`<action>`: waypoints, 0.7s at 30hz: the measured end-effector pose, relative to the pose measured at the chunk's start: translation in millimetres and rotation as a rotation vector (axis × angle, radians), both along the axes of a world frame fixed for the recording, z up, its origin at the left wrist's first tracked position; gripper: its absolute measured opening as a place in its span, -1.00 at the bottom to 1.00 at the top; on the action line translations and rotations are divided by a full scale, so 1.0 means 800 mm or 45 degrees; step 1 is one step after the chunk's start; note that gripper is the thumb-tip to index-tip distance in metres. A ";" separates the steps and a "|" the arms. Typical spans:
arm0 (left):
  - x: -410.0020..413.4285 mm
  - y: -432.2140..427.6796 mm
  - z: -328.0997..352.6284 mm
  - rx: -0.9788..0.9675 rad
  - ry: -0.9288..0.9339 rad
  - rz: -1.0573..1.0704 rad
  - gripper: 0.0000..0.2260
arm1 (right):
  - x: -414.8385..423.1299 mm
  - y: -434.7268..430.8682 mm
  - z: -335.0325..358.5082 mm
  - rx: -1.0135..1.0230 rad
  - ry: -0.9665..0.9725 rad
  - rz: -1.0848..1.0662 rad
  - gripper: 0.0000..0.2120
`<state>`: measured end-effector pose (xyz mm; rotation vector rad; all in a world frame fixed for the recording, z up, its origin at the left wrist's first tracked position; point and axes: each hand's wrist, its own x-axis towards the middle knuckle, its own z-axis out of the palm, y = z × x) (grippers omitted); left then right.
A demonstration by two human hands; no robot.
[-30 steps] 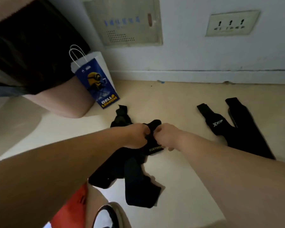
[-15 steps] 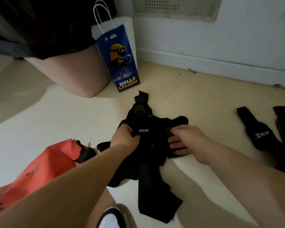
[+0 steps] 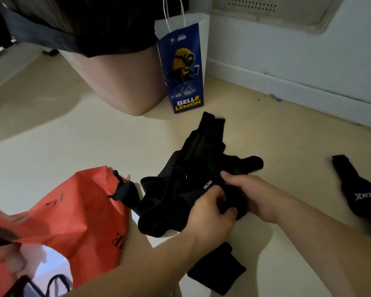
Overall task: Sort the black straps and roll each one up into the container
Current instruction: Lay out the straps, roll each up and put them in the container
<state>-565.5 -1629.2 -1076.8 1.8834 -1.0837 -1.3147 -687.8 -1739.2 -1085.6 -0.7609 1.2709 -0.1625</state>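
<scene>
The left hand (image 3: 210,209) and right hand (image 3: 252,195) pinch one strap in the tangled pile (image 3: 193,166) on the floor (image 3: 291,144), a loose strap (image 3: 359,196) well apart at right, none visibly rolled or in the red bag (image 3: 77,213): sorting looks barely begun.

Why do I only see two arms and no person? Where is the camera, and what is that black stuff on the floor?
The camera sits on the person's head and looks down, so you see only their arms. No robot here. The left hand and the right hand both grip a tangled pile of black straps on the floor. Another black strap lies apart at the right. A red bag lies at the left, and a blue paper bag stands further back.
</scene>
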 end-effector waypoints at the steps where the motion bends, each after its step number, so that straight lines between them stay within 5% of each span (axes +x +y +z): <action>1: -0.009 0.008 0.003 -0.009 0.051 -0.074 -0.88 | -0.003 -0.001 0.000 0.020 -0.026 -0.036 -0.65; 5: -0.021 0.019 0.014 -0.008 0.216 -0.334 -0.87 | -0.013 -0.003 0.003 0.041 -0.037 -0.157 -0.76; 8: -0.004 0.009 0.011 -0.011 0.206 -0.203 -0.76 | -0.020 -0.003 0.003 0.058 -0.025 -0.185 -0.69; 14: 0.075 -0.015 -0.004 -0.024 -0.307 0.217 -0.70 | -0.038 -0.001 0.008 0.050 -0.017 -0.137 -0.71; 17: 0.103 -0.019 -0.018 0.067 -0.595 -0.026 -0.61 | -0.041 -0.001 0.005 0.039 -0.012 -0.072 -0.76; 21: 0.098 -0.027 -0.025 0.136 -0.687 -0.293 -0.37 | -0.042 0.001 0.009 0.050 0.052 0.085 -0.50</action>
